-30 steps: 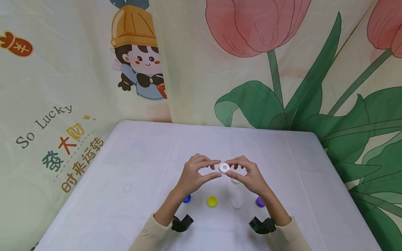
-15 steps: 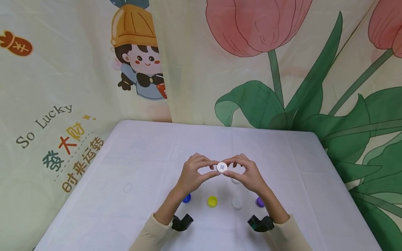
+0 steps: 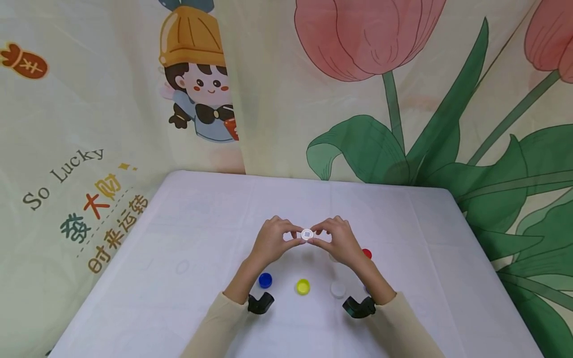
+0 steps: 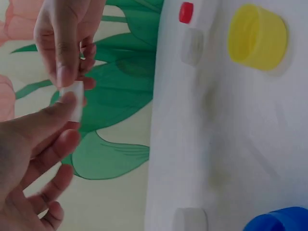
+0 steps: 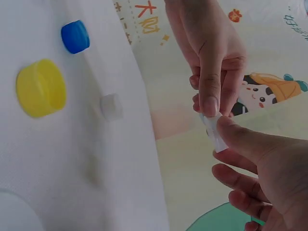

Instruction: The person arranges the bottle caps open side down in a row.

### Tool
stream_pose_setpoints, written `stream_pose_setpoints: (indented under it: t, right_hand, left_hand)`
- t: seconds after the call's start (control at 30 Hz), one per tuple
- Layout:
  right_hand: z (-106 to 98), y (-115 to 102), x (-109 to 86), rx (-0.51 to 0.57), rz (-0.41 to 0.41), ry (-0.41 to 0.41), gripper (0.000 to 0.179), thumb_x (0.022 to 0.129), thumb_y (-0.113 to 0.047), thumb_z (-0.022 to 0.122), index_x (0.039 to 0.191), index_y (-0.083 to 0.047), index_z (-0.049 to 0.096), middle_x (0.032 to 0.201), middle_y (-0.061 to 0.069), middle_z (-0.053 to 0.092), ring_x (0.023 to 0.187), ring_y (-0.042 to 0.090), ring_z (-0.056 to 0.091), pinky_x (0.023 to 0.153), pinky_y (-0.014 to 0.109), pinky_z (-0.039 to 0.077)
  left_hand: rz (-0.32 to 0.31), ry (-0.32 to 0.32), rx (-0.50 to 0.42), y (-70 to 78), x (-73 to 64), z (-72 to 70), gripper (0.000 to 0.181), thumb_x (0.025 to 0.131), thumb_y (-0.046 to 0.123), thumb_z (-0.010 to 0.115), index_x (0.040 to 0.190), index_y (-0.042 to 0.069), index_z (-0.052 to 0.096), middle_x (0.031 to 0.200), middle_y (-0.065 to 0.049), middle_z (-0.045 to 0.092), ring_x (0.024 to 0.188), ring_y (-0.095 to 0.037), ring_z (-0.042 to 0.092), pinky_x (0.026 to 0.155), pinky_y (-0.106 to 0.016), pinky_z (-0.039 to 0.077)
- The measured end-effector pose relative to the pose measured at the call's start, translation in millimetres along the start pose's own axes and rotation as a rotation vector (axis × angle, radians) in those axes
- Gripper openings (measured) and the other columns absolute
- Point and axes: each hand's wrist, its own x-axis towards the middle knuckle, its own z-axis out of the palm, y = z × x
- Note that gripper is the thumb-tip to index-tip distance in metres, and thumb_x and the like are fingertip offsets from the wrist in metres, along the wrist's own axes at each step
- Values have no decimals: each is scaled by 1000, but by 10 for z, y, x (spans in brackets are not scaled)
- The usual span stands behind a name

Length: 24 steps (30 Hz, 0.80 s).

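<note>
One small, round white cap (image 3: 307,234) bearing greyish square mark; left hand (image 3: 274,239), right hand (image 3: 338,240) pinching it.

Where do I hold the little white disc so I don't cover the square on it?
I'd pinch the white disc by its round edge, coming from the sides, thumb low and finger high. Its marked face is turned toward the head camera, so an edge grip should leave the square showing. The left hand and right hand pinch it that way.
</note>
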Motion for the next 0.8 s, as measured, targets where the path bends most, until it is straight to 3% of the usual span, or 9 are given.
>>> stream_pose_setpoints:
  t: [0.2,0.37,0.57,0.8]
  right_hand:
    - [236,134,51,-106,48,-134,29,70,-41,73,92,-21,72,80,-6,62,78,10,44,70,29,32]
    - [377,231,62,-150,31,-189,28,69,-39,75,89,-19,72,80,-5,64,77,11,44,70,29,31]
    - [462,302,61,-179,-13,-206,26,69,-33,76,87,-15,72,82,-4,65,76,12,46,68,29,31]
    - [510,342,40,-226,-11,-209,27,69,-34,76,88,-15,72,82,-3,64,75,11,44,70,29,31]
  left_hand:
    - [-80,-231,149,-115,34,148,26,69,38,74,87,19,74,61,14,55,66,-10,42,64,-27,33]
    - [-106,-339,223,-159,70,279,21,68,36,76,81,20,73,55,13,49,63,-10,42,63,-28,31]
    - [-89,-364,339,-153,100,395,20,66,38,76,76,21,74,53,11,52,61,-11,44,63,-29,33]
    - [-93,-385,404,-101,95,460,18,68,35,75,79,21,74,59,8,58,63,-13,45,64,-30,32]
